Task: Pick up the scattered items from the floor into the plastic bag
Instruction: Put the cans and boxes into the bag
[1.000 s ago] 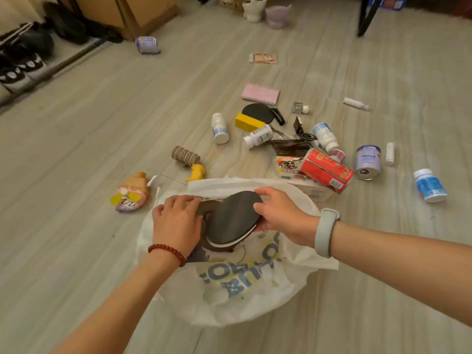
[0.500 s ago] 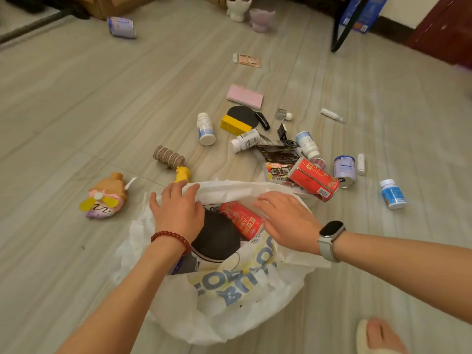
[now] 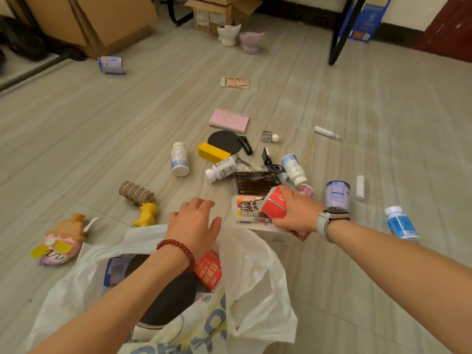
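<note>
In the lower middle of the frame lies the white plastic bag (image 3: 258, 284), its mouth open toward the top; inside it are a black round paddle (image 3: 171, 300) and a red carton (image 3: 210, 270). Over the upper edge of the bag the left hand (image 3: 195, 226) hovers with the fingers spread and relaxed, holding nothing. To the right of it, at centre right, the right hand (image 3: 297, 213) has its fingers curled around a red can (image 3: 274, 204), which lies on a flat snack packet (image 3: 251, 200), just beyond the bag's rim. Above this, in the middle of the frame, the scattered things are close together: white bottles (image 3: 180, 159), a yellow box (image 3: 213, 152), a pink notebook (image 3: 229, 120). At the left, a brown roll (image 3: 135, 194), a yellow toy (image 3: 146, 214) and a plush toy (image 3: 61, 241) lie near the bag's left edge. Wide bare floor (image 3: 89, 129) opens at the upper left and at the right side, where only a blue-labelled bottle (image 3: 401, 222) and a small white tube (image 3: 326, 132) lie well apart.
</note>
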Available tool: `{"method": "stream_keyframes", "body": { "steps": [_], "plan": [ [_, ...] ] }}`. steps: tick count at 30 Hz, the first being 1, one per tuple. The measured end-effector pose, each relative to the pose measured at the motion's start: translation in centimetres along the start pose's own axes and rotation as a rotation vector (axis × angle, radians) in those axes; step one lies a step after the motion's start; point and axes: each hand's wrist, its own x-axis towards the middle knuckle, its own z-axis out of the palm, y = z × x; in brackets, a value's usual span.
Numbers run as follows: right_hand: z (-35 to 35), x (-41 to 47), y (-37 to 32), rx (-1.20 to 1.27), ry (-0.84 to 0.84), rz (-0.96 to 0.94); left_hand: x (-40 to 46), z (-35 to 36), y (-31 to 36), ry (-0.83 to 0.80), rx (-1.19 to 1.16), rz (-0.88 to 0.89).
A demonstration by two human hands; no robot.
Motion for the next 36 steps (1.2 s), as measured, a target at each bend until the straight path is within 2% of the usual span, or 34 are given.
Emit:
{"method": "stream_keyframes", "body": {
  "steps": [7,9,11,14,17,21,26,31,33,36],
  "plan": [
    [-0.3,2.4,4.6,0.525,0.081,-0.041,9.8,4.9,4.8,-0.088,-0.235,-0.346],
    [-0.7,3.3,5.9,0.618,0.149,-0.038,11.7,6.0,5.3,-0.179,-0.287,-0.349],
    [-1.2,4.0,6.9,0.69,0.184,-0.056,12.7,6.8,5.4,-0.269,-0.173,-0.295],
    [-1.5,4.4,8.0,0.775,0.224,-0.073,13.4,7.3,5.1,-0.262,-0.053,-0.273],
    [-1.4,4.3,8.2,0.802,0.219,-0.072,13.3,7.3,5.8,-0.152,-0.078,-0.262],
    [-1.6,3.9,8.0,0.78,0.22,-0.116,13.0,6.4,7.4,0.112,0.071,-0.206],
    [-3.7,3.1,7.1,0.817,0.422,-0.199,13.3,3.0,9.1,0.414,0.093,-0.099],
    [-6.8,1.5,5.3,0.968,0.55,-0.24,11.9,-4.0,10.5,0.521,-0.203,-0.074],
    [-7.9,0.7,4.4,1.043,0.551,-0.271,10.2,-7.3,10.3,0.571,-0.315,-0.029],
    [-9.0,-0.5,2.8,1.096,0.501,-0.353,6.4,-11.2,8.9,0.559,-0.339,-0.002]
  ]
}}
